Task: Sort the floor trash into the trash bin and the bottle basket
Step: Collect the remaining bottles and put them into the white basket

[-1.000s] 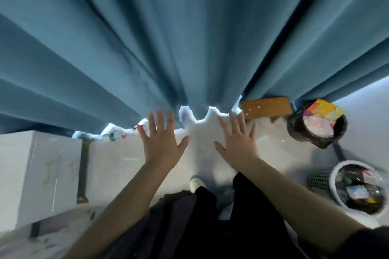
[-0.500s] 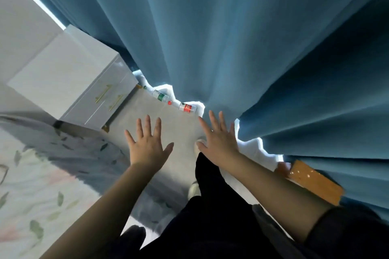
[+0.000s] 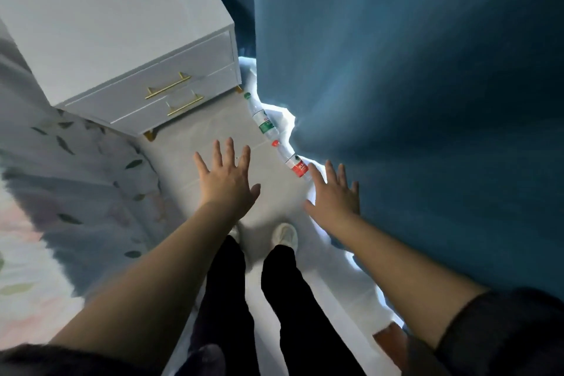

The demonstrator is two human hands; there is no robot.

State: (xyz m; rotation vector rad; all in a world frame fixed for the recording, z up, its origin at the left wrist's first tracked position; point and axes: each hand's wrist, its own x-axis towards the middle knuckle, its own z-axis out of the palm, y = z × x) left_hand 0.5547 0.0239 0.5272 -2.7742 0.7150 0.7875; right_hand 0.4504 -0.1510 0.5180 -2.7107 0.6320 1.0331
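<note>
Head camera has swung left since a second ago, so the white cabinet (image 3: 116, 24) now fills the upper left. The green-label bottle (image 3: 263, 120) and red-label bottle (image 3: 294, 163) lie on the floor along the blue curtain (image 3: 427, 101), the red one just beside the right hand (image 3: 334, 195). It and the left hand (image 3: 227, 180) stay spread, holding nothing.

White drawer chest (image 3: 128, 40) (gold handles) beside blue curtain (image 3: 412, 70).

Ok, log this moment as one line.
left hand: open, empty | right hand: open, empty | red bottle, green bottle: on floor by curtain | stage: none picked
</note>
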